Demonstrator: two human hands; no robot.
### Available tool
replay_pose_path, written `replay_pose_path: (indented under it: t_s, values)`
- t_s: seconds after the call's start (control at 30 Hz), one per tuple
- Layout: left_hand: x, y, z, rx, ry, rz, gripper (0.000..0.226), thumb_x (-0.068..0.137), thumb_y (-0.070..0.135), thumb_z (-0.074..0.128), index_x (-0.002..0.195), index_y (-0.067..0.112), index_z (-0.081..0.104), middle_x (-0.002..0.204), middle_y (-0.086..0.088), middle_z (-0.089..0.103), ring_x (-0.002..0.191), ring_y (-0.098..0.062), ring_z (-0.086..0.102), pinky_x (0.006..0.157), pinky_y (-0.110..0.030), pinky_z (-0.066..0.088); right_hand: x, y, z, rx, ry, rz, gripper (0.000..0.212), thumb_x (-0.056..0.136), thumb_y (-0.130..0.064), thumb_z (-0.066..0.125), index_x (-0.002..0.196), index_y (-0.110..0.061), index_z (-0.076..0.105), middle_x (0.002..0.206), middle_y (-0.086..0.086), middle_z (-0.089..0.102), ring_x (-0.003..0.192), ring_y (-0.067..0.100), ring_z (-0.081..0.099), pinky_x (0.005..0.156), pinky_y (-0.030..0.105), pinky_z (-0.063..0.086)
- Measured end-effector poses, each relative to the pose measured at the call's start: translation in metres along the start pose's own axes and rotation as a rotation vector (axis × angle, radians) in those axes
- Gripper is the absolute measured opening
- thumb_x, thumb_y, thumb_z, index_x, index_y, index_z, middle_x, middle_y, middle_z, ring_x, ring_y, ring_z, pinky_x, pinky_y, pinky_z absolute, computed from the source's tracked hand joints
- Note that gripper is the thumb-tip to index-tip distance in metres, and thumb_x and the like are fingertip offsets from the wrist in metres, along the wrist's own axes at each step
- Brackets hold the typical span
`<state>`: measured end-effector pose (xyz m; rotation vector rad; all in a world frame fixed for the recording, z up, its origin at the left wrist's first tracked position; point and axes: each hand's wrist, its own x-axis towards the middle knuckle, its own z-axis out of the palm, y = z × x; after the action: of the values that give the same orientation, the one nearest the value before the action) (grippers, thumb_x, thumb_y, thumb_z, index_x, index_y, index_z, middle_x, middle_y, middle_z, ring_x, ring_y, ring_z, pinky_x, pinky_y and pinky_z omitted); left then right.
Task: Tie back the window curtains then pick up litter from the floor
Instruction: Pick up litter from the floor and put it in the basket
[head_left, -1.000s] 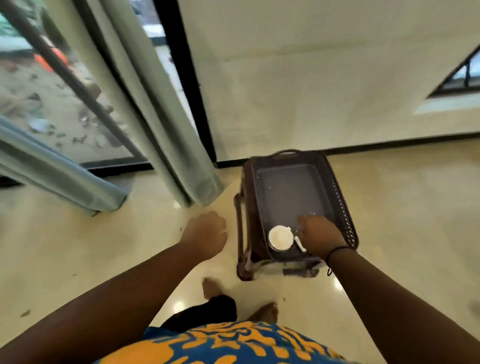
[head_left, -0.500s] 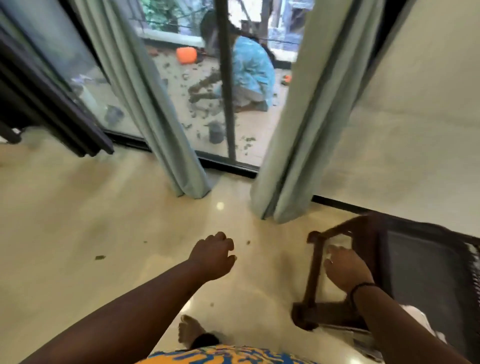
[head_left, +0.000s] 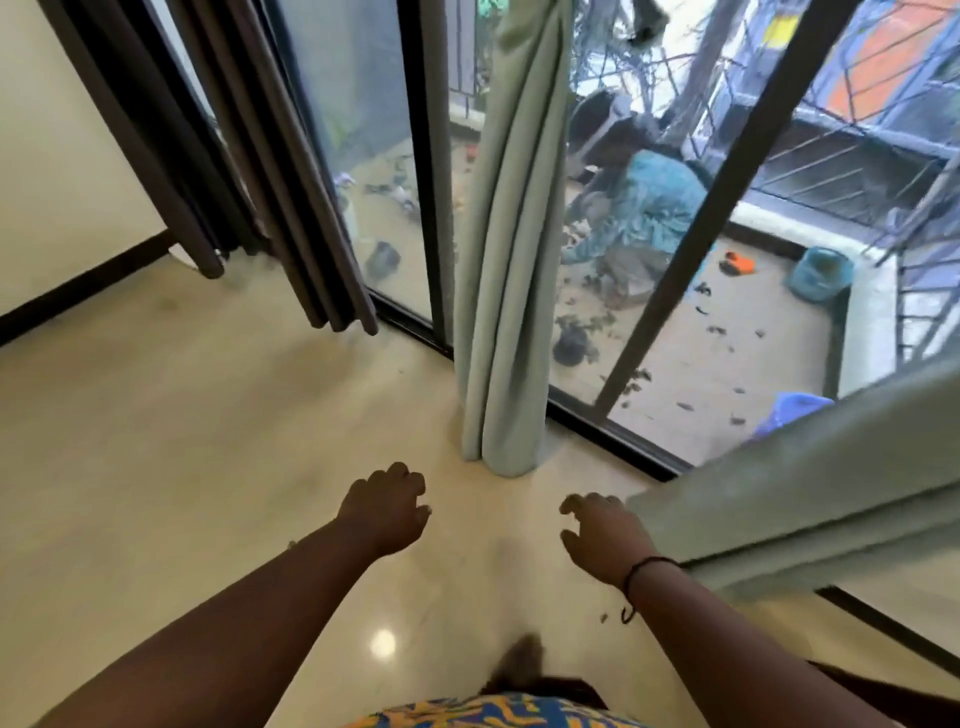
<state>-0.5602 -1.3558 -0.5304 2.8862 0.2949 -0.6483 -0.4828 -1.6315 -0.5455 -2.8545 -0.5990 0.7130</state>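
Below the bunched green curtain (head_left: 506, 249), left hand (head_left: 384, 512) and right hand (head_left: 605, 538) hover over the floor (head_left: 156, 441), both grips loosely curled, holding nothing.

Both hands, left (head_left: 387, 512) and right (head_left: 602, 538), hover loosely curled near the green curtain (head_left: 506, 260).

I see pale green curtains (head_left: 506, 260) by the window, dark brown curtains (head_left: 291, 171) to their left, a shiny cream floor (head_left: 182, 441) w/ blue-orange shirt (head_left: 488, 714).
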Motion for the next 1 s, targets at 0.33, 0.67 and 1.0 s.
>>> replay_pose_path:
  t_s: [0.33, 0.67, 1.0]
  values:
    - [0.163, -0.07, -0.057, 0.074, -0.144, -0.061, 0.046, 0.092, 0.047, 0.045, 0.132, 0.023, 0.045, 0.135, -0.002, 0.044, 0.117, -0.024, 0.049, 0.094, -0.037, 0.04, 0.251, -0.092, -0.06, -0.048, -0.156, -0.233, 0.048, 0.088, -0.031, 0.05, 0.134, -0.019, 0.04, 0.128, 0.011, 0.051, 0.117, 0.031, 0.048, 0.097, 0.04, 0.044]
    - [0.298, -0.102, -0.089, -0.25, -0.245, -0.235, 0.041, 0.089, 0.045, 0.051, 0.125, 0.024, 0.051, 0.131, -0.004, 0.047, 0.117, -0.026, 0.05, 0.095, -0.039, 0.043, 0.414, -0.207, -0.147, 0.066, -0.023, -0.487, 0.043, 0.088, -0.025, 0.052, 0.129, -0.018, 0.045, 0.123, 0.011, 0.055, 0.113, 0.03, 0.051, 0.093, 0.039, 0.046]
    - [0.434, -0.141, -0.088, -0.104, -0.387, 0.021, 0.038, 0.09, 0.04, 0.045, 0.121, 0.02, 0.052, 0.123, -0.009, 0.05, 0.111, -0.03, 0.051, 0.086, -0.039, 0.042, 0.46, -0.093, -0.146, -0.762, -0.453, 0.121, 0.042, 0.09, -0.03, 0.036, 0.13, -0.027, 0.046, 0.134, 0.006, 0.048, 0.125, 0.034, 0.041, 0.106, 0.061, 0.019]
